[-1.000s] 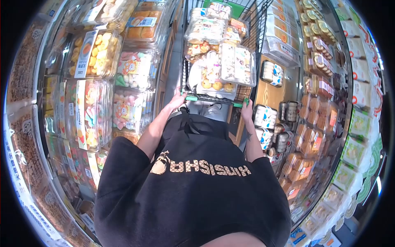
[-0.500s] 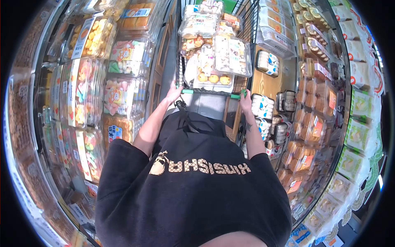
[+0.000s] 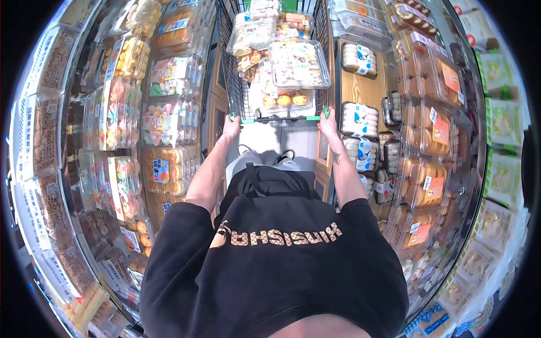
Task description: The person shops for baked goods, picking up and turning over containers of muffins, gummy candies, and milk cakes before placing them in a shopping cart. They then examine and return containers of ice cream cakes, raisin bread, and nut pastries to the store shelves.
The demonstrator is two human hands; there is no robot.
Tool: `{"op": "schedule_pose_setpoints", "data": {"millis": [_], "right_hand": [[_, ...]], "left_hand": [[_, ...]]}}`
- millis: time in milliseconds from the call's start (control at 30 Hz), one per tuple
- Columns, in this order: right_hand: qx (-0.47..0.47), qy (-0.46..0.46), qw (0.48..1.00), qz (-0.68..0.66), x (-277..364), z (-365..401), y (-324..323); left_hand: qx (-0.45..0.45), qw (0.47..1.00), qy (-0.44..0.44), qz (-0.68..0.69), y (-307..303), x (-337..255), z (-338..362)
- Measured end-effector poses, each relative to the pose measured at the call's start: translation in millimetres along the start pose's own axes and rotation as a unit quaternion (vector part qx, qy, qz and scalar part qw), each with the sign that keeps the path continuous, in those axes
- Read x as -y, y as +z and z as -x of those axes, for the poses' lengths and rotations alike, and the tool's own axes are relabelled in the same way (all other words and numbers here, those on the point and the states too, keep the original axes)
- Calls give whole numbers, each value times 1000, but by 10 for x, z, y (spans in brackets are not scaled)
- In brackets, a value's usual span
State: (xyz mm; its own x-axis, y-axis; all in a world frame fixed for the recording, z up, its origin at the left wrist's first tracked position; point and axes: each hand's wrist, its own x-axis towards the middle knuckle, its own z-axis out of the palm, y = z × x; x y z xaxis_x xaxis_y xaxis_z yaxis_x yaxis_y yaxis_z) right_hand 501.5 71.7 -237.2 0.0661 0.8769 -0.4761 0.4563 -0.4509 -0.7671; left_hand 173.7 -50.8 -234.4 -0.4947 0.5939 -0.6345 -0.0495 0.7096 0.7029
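A black wire shopping cart (image 3: 230, 96) stands in front of me, heaped with clear packs of baked goods. My left hand (image 3: 232, 125) is closed on the left end of its green and black handle (image 3: 265, 119). Around the right end of the same handle, my right hand (image 3: 327, 121) is closed too. Nearest the handle lies a pack of round yellow-brown cakes (image 3: 284, 101), and a large clear box (image 3: 300, 63) with pale contents rests on top of the pile.
Packaged pastries (image 3: 169, 125) line the shelves on the left. To the right, a wooden display (image 3: 360, 85) holds white-and-blue packs (image 3: 359, 119), with brown bread packs (image 3: 437, 132) beyond. Both shoes (image 3: 287, 154) show on the grey floor behind the cart.
The cart and both hands sit a little further left in view, and shelf goods have shifted. My shoes have come into view below the handle. Both hands keep hold of the handle.
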Motion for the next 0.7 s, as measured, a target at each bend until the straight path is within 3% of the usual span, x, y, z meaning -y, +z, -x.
{"op": "schedule_pose_setpoints", "data": {"millis": [333, 367, 500, 700], "right_hand": [[-22, -67, 996, 50, -356, 496, -34], [-15, -35, 999, 13, -321, 631, -69], [-49, -70, 995, 58, -561, 726, 0], [-62, -25, 997, 28, -745, 1038, 2]], "left_hand": [[51, 998, -25, 8, -155, 380, 440], [65, 997, -28, 15, -170, 438, 459], [94, 994, -17, 49, -235, 606, 610], [161, 986, 28, 24, -373, 788, 888]]}}
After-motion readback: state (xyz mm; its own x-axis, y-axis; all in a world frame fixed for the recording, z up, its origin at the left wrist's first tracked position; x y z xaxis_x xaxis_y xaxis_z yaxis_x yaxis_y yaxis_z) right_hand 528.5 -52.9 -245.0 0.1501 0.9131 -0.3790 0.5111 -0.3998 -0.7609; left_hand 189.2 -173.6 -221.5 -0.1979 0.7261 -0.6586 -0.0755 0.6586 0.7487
